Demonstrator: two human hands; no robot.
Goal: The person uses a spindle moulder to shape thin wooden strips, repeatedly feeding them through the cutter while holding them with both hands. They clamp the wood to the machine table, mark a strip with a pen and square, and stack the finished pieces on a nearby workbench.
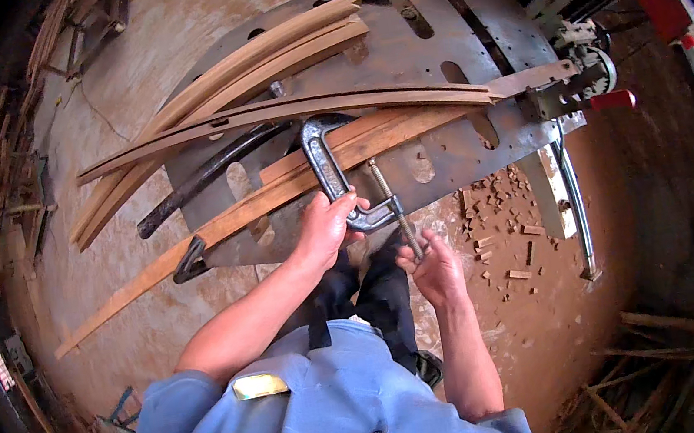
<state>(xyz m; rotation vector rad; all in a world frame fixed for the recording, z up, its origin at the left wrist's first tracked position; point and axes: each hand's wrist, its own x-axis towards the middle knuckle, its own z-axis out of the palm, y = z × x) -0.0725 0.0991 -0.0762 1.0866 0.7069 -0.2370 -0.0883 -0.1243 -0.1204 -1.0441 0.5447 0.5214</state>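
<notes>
My left hand grips the lower frame of a large metal C-clamp, which lies over the near edge of a steel table. My right hand has its fingers curled at the lower end of the clamp's threaded screw. Beside the clamp are a long light wooden board and a shorter reddish piece. A curved grooved strip crosses above them. Two more curved strips and a black curved bar rest at the upper left.
A machine with a handwheel, a red handle and a red box stands at the right. Small offcuts litter the floor below the table. Stacked timber lines the left side, with scrap wood at lower right.
</notes>
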